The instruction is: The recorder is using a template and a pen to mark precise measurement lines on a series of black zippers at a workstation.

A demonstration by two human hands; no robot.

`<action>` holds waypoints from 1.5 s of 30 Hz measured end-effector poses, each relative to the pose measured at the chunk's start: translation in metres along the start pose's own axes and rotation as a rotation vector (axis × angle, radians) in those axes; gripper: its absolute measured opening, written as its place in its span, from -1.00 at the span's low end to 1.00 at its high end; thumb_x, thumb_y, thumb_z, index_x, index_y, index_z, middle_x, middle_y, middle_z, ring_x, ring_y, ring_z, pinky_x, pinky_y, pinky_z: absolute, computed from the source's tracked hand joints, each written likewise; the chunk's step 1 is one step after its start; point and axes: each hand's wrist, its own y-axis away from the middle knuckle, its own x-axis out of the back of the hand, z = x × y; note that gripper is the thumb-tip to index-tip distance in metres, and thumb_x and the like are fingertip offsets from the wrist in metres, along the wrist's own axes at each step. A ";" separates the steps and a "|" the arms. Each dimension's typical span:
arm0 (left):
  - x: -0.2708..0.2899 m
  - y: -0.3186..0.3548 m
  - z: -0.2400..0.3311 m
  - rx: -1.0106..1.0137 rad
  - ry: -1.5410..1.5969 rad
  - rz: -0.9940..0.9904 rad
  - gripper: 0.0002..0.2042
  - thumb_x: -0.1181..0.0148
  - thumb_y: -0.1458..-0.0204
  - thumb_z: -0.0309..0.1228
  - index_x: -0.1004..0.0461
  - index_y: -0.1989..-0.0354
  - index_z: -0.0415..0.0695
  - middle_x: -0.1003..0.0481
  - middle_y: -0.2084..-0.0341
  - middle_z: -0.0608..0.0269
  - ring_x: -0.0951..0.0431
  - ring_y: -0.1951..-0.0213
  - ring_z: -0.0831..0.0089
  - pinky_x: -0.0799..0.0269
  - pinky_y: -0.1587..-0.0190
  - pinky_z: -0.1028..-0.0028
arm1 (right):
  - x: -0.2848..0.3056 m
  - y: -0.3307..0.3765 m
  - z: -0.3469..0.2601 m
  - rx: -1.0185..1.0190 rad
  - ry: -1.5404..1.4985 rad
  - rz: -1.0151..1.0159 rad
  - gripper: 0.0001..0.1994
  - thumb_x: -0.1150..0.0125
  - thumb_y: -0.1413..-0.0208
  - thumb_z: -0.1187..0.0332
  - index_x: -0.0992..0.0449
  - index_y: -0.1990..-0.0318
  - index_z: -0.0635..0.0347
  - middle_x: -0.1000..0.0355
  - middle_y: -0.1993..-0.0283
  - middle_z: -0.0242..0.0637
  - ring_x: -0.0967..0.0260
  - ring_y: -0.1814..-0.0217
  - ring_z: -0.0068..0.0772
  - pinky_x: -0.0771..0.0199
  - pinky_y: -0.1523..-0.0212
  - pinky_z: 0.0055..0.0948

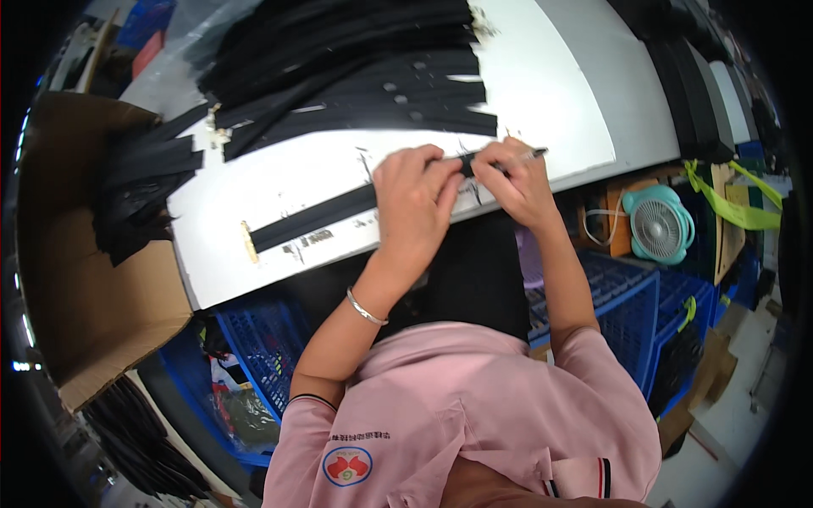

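A narrow black fabric strip point(318, 214) lies along the near edge of the white tabletop board, its left end by a small tan mark. My left hand point(413, 199) rests on the strip with bent fingers, pressing and holding it down; a bracelet is on that wrist. Close beside it on the right, my right hand point(515, 179) is closed around a slim pen point(536, 154), one end of which sticks out past the fingers. The strip's right part runs between and under my hands, so its end is hidden. Dark pen marks dot the board around it.
Many black strips point(356, 76) are piled at the far side of the white board point(559, 110). A cardboard box point(127, 296) stands left, with black strips point(140, 190) hanging into it. Blue crates point(605, 296) and a teal fan point(659, 224) are below the table's right edge.
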 end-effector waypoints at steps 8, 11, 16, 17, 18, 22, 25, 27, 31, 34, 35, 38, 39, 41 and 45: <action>0.022 -0.050 -0.043 -0.086 -0.276 -0.251 -0.01 -0.46 0.09 0.05 -0.08 -0.52 0.05 0.12 -0.52 -0.11 0.26 -0.53 -0.16 0.34 -0.42 -0.26 | 0.002 0.017 -0.006 -0.335 -0.359 0.193 -0.91 -0.22 -0.20 0.51 -0.54 0.35 0.33 -0.52 0.45 -0.32 -0.36 0.44 -0.62 -0.31 0.41 -0.55; 0.017 -0.088 -0.087 -0.100 -0.403 -0.230 0.02 -0.27 0.02 0.28 0.02 -0.55 0.04 0.18 -0.53 -0.15 0.35 -0.53 -0.22 0.48 -0.41 -0.29 | -0.003 0.016 -0.007 -0.364 -0.337 0.224 -0.92 -0.23 -0.19 0.52 -0.53 0.35 0.34 -0.49 0.46 -0.33 -0.31 0.46 -0.63 -0.29 0.42 -0.55; -0.001 -0.156 -0.142 -0.158 -0.555 0.021 -0.09 -0.14 -0.07 0.28 -0.02 -0.54 0.13 0.09 -0.52 -0.13 0.22 -0.52 -0.19 0.46 -0.41 -0.31 | -0.005 0.014 -0.010 -0.448 -0.383 0.248 -0.90 -0.21 -0.23 0.52 -0.52 0.35 0.33 -0.47 0.45 -0.37 -0.26 0.47 -0.67 -0.25 0.43 -0.61; -0.006 -0.162 -0.144 -0.142 -0.544 0.021 -0.08 -0.15 -0.06 0.28 -0.01 -0.54 0.12 0.09 -0.51 -0.15 0.23 -0.53 -0.18 0.48 -0.42 -0.30 | -0.005 0.014 -0.009 -0.434 -0.400 0.228 -0.90 -0.21 -0.23 0.52 -0.52 0.35 0.33 -0.47 0.45 -0.37 -0.26 0.47 -0.67 -0.25 0.43 -0.61; -0.005 -0.166 -0.144 -0.129 -0.535 0.023 -0.07 -0.17 -0.05 0.29 -0.01 -0.54 0.12 0.09 -0.51 -0.17 0.24 -0.53 -0.16 0.50 -0.42 -0.29 | -0.006 0.014 -0.009 -0.445 -0.403 0.233 -0.90 -0.20 -0.24 0.52 -0.52 0.34 0.34 -0.46 0.45 -0.38 -0.25 0.47 -0.68 -0.24 0.43 -0.62; 0.019 -0.142 -0.132 -0.146 -0.309 -0.042 -0.07 -0.21 -0.05 0.25 -0.10 -0.49 -0.09 0.01 -0.48 -0.18 0.21 -0.54 -0.06 0.50 -0.48 -0.14 | -0.009 0.017 -0.002 -0.424 -0.356 0.266 -0.89 -0.19 -0.28 0.45 -0.53 0.31 0.28 -0.44 0.51 -0.43 -0.21 0.53 -0.74 -0.12 0.51 -0.68; 0.067 -0.119 -0.148 -0.123 -0.364 0.107 -0.24 -0.26 -0.09 0.13 -0.32 -0.33 -0.17 -0.24 -0.37 -0.08 -0.03 -0.49 0.07 0.38 -0.48 -0.08 | -0.011 0.019 0.003 -0.414 -0.365 0.275 -0.88 -0.19 -0.28 0.44 -0.52 0.31 0.28 -0.40 0.53 -0.45 -0.17 0.56 -0.75 -0.08 0.53 -0.68; 0.111 -0.107 -0.174 -0.116 -0.425 0.391 -0.70 -0.33 -0.11 -0.23 -0.53 0.09 -0.14 -0.51 0.01 0.11 -0.43 -0.17 0.11 -0.06 -0.31 0.00 | -0.011 0.019 0.004 -0.411 -0.361 0.281 -0.87 -0.19 -0.29 0.43 -0.52 0.30 0.28 -0.36 0.56 -0.47 -0.15 0.57 -0.75 -0.07 0.55 -0.68; 0.235 -0.100 -0.254 0.061 -0.735 0.661 -0.89 -0.21 -0.12 -0.40 -0.57 0.40 -0.15 -0.57 0.40 0.08 -0.57 0.27 0.06 -0.37 0.16 0.11 | -0.005 0.017 -0.002 -0.479 -0.358 0.221 -0.89 -0.19 -0.27 0.49 -0.51 0.32 0.31 -0.39 0.49 -0.41 -0.23 0.48 -0.68 -0.18 0.44 -0.65; 0.313 -0.096 -0.315 0.502 -0.952 0.503 -0.77 -0.17 -0.17 -0.26 -0.68 0.17 -0.08 -0.64 0.19 0.07 -0.58 0.03 0.05 -0.35 -0.12 0.03 | -0.007 0.020 0.001 -0.523 -0.338 0.228 -0.88 -0.18 -0.27 0.49 -0.51 0.32 0.32 -0.39 0.49 -0.40 -0.24 0.48 -0.67 -0.18 0.44 -0.64; 0.326 -0.094 -0.330 0.541 -0.989 0.419 -0.73 -0.13 -0.21 -0.20 -0.67 0.12 -0.06 -0.62 0.10 0.06 -0.51 -0.10 0.04 -0.24 -0.22 -0.06 | -0.008 0.021 0.002 -0.517 -0.318 0.239 -0.88 -0.18 -0.27 0.50 -0.49 0.33 0.33 -0.38 0.49 -0.39 -0.24 0.48 -0.67 -0.18 0.44 -0.64; 0.362 -0.092 -0.365 0.641 -0.925 0.185 -0.59 0.01 -0.30 -0.03 -0.62 -0.03 -0.02 -0.52 -0.14 0.04 -0.23 -0.39 0.00 0.11 -0.39 -0.27 | -0.008 0.022 0.002 -0.506 -0.312 0.240 -0.88 -0.17 -0.27 0.50 -0.49 0.34 0.33 -0.38 0.49 -0.39 -0.24 0.49 -0.67 -0.18 0.43 -0.65; 0.370 -0.093 -0.373 0.737 -0.934 0.090 -0.52 0.10 -0.31 0.05 -0.59 -0.11 0.01 -0.49 -0.19 0.05 -0.20 -0.41 0.00 0.13 -0.41 -0.24 | -0.007 0.022 0.000 -0.550 -0.311 0.233 -0.87 -0.17 -0.27 0.50 -0.48 0.35 0.34 -0.37 0.49 -0.39 -0.23 0.49 -0.66 -0.18 0.43 -0.64; 0.393 -0.090 -0.387 0.865 -0.887 0.032 -0.43 0.17 -0.29 0.16 -0.57 -0.16 0.04 -0.46 -0.23 0.06 -0.20 -0.41 -0.01 0.15 -0.40 -0.28 | -0.010 0.022 0.002 -0.496 -0.278 0.239 -0.84 -0.17 -0.29 0.45 -0.50 0.35 0.33 -0.36 0.50 -0.41 -0.19 0.53 -0.70 -0.13 0.49 -0.65; 0.387 -0.088 -0.386 1.079 -0.649 0.114 -0.37 0.20 -0.27 0.23 -0.55 -0.19 0.05 -0.43 -0.27 0.04 -0.25 -0.39 -0.05 0.17 -0.38 -0.35 | -0.009 0.024 0.003 -0.440 -0.202 0.255 -0.82 -0.16 -0.32 0.40 -0.51 0.34 0.30 -0.34 0.53 -0.44 -0.14 0.57 -0.73 -0.07 0.55 -0.66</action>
